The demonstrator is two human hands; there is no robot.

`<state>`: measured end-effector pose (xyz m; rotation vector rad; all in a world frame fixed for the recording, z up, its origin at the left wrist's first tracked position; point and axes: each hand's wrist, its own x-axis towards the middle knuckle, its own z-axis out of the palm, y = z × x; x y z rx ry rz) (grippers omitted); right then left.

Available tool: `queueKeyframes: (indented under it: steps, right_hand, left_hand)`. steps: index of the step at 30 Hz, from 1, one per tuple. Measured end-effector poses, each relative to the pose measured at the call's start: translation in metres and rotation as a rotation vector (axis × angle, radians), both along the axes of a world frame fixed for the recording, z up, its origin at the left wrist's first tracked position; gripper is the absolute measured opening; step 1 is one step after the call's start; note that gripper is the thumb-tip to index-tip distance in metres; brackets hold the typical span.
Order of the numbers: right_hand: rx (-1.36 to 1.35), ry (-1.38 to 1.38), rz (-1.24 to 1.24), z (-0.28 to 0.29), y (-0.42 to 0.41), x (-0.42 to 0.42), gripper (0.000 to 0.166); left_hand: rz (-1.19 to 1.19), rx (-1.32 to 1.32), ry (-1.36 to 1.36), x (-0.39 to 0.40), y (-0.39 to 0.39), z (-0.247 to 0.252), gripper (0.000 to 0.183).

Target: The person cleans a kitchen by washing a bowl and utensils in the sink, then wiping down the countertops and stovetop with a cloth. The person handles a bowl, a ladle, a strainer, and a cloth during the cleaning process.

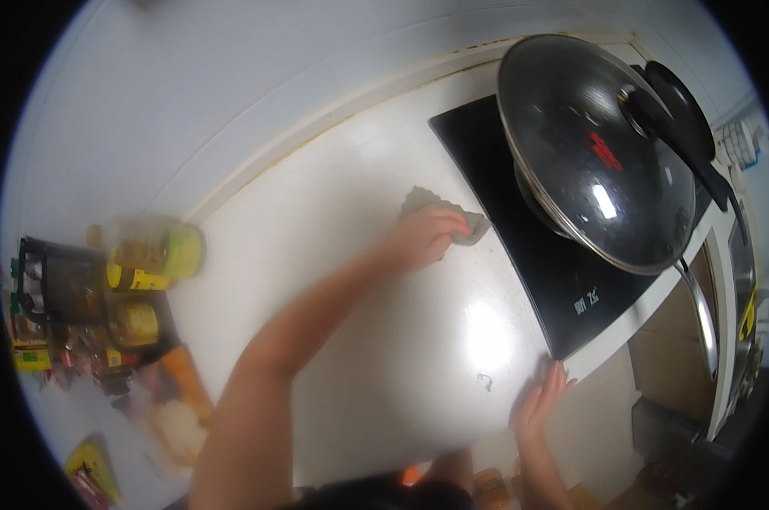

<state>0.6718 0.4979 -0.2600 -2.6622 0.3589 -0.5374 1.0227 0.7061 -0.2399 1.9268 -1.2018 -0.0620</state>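
Observation:
My left hand (426, 236) presses a crumpled grey cloth (419, 199) onto the white countertop (359, 357), close to the left edge of a black glass induction cooktop (537, 299). At the counter's front edge, near the cooktop's front corner, my right hand (540, 398) rests with its fingers extended and nothing seen in it. On the cooktop stands a large pan with a long metal handle (703, 319). A domed glass lid (563, 166) with a black handle covers it. A small dark mark (484, 381) shows on the countertop.
Jars with yellow labels (136, 277) and a black wire rack (62, 280) crowd the left side. An orange-and-white package (180, 408) lies below them. A black pan (681, 108) stands behind the lid. The wall ledge (333, 124) borders the counter's back. An open drawer or cabinet (674, 338) shows at right.

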Motion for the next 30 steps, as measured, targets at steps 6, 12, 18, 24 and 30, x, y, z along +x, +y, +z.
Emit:
queueKeyframes:
  steps: [6,12,18,24,30]
  right_hand:
    - [0.019,0.154,0.006,0.021,0.007,0.012,0.045]
    - [-0.059,0.233,-0.01,0.016,0.002,0.005,0.045]
    - [-0.077,0.182,0.023,0.022,0.007,0.009,0.044]
    - [-0.064,0.099,0.017,0.022,0.006,0.01,0.042]
    - [0.058,0.074,-0.003,0.021,0.002,0.006,0.044]
  left_hand:
    - [0.235,0.135,-0.557,0.045,-0.071,-0.004,0.038]
    - [0.304,0.078,-0.255,0.127,-0.142,-0.006,0.045]
    - [0.682,0.152,-0.463,0.147,-0.16,-0.002,0.042]
    - [0.702,0.163,-0.222,0.107,-0.08,0.007,0.04]
    - [0.61,0.271,-0.267,0.018,-0.025,-0.009,0.045]
